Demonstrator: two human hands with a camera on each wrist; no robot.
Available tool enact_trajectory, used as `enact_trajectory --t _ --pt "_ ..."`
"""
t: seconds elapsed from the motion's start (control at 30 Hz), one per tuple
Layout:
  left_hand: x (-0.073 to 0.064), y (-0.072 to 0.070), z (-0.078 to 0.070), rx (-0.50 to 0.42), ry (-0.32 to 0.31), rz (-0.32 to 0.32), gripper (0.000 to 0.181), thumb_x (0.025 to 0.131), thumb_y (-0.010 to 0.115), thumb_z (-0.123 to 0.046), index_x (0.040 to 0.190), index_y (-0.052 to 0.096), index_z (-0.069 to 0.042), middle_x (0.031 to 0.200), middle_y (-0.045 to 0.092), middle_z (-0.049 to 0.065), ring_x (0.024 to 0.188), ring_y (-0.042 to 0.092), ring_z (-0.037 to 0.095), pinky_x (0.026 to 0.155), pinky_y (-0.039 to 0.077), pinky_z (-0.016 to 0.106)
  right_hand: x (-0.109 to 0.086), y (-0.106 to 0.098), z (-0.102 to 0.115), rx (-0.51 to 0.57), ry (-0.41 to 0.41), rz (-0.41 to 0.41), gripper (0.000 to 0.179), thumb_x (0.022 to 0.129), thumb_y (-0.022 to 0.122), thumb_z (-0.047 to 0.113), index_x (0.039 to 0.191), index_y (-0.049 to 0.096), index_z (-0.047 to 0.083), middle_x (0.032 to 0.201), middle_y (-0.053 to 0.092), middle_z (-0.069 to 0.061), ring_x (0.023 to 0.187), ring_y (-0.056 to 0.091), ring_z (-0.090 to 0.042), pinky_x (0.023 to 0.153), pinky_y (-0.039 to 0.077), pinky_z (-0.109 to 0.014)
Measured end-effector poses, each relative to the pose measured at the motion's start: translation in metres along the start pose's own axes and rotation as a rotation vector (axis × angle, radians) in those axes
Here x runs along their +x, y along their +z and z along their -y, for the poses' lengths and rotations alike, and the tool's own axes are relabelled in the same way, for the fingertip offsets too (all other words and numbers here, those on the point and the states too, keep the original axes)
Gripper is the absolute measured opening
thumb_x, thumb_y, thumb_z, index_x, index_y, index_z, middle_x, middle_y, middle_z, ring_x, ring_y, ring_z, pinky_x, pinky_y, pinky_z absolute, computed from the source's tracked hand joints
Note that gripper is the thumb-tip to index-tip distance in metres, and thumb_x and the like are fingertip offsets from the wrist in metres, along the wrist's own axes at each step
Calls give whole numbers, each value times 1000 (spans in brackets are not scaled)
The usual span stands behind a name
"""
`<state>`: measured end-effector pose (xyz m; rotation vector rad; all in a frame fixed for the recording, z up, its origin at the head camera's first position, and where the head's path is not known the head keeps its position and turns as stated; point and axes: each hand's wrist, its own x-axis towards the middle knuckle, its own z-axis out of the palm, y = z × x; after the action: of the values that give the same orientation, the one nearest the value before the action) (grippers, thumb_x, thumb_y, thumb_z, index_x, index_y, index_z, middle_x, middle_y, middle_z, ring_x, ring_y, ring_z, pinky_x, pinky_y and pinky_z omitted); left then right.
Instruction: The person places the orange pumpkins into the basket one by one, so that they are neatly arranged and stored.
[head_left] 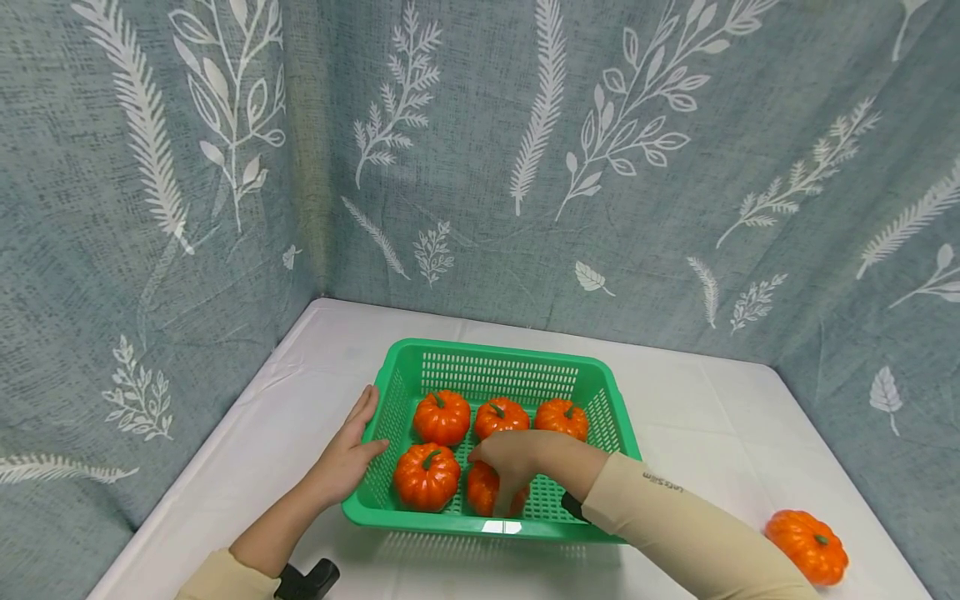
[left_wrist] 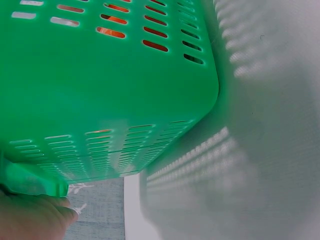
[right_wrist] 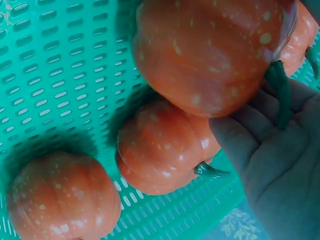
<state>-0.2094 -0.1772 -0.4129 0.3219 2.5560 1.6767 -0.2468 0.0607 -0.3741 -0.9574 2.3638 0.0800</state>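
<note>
A green plastic basket [head_left: 487, 525] with slotted walls stands on the table, holding several small orange toy pumpkins with green stems. My left hand [head_left: 347, 454] holds its left rim, thumb over the edge and fingers along the outside; the left wrist view shows the basket's outer wall [left_wrist: 100, 85] close by. Inside the basket, my right hand [head_left: 517, 458] reaches down and grips a toy pumpkin [head_left: 482, 486] in the front row, thumb on its near side. In the right wrist view this pumpkin [right_wrist: 210, 50] is large, with the palm beside its stem.
Another pumpkin [head_left: 426, 477] sits left of the gripped one, with three along the back, one of them at the back left [head_left: 442, 417]. A loose pumpkin [head_left: 807, 547] lies on the white table [head_left: 720, 417] at the right. Patterned blue-grey curtains [head_left: 480, 167] border the table.
</note>
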Motion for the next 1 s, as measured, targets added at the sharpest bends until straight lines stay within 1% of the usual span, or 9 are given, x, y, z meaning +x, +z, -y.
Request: enact_trajectory --t 0.2,0.37,0.47,0.63,0.8,0.9,1.0 --pt "1 0 1 3 2 3 70 91 44 1 146 3 7 154 -11 23 142 -10 42 110 -1 63 -9 -7 1 36 -11 -21 82 69 82 30 139 45 10 138 51 1 125 49 -12 102 41 -25" --pt "0 0 1 7 0 3 70 91 45 1 146 3 7 154 -11 23 142 -10 42 110 -1 62 -25 -16 -4 86 -15 -70 88 68 82 33 141 40 9 144 45 0 131 43 -16 106 38 -29" --pt "0 0 1 4 -1 3 70 91 45 1 146 3 7 155 -12 23 142 -10 42 110 -1 62 -35 -20 -11 99 -8 -104 87 69 81 33 142 39 9 145 43 -1 132 42 -17 107 38 -31" --pt "0 0 1 1 -6 10 69 91 44 1 147 3 6 155 -12 22 142 -10 42 110 -1 62 -53 -22 -29 168 -1 -191 83 69 82 30 139 43 8 143 46 -4 130 45 -22 105 40 -37" --pt "-1 -1 0 13 -9 6 69 91 44 1 147 3 6 155 -12 22 142 -10 41 111 -1 62 -76 -20 -56 254 -18 -296 84 69 81 31 138 43 3 142 46 -10 130 44 -29 104 40 -45" --pt "-1 -2 0 12 -8 4 69 91 44 1 147 3 6 155 -12 22 142 -10 41 111 -1 62 -92 -15 -73 284 -2 -365 86 70 80 33 140 41 2 144 44 -12 131 43 -31 104 39 -48" --pt "-2 -2 -1 11 -13 10 69 91 44 1 147 3 6 155 -12 22 142 -10 41 111 -1 62 -110 -6 -87 321 38 -431 89 70 79 37 142 38 4 145 42 -14 132 40 -34 103 39 -51"
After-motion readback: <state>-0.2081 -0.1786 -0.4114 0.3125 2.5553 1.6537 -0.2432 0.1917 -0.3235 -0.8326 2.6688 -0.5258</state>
